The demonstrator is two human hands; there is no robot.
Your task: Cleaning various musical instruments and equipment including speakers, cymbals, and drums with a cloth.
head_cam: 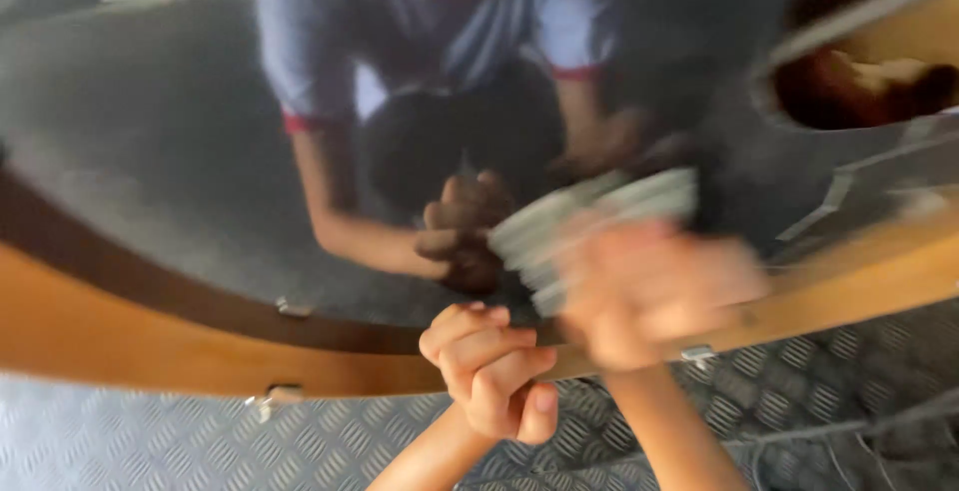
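Left hand (489,371) curled into a fist against mirror's wooden frame (150,336), holding nothing visible. Right hand (639,291) clamped on blurred grey-white cloth (589,221), pressed to mirror glass (180,151). Judged soft, light, limp; best gripped bunched in the palm.

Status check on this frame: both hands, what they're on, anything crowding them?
Left hand fisted against mirror's wooden frame. Right hand blurred, pressing pale cloth on mirror. No obstruction.

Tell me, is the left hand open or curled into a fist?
Curled shut. The left hand has its fingers folded in and thumb tucked, resting at the mirror's wooden frame. Whether it holds anything, cannot tell.
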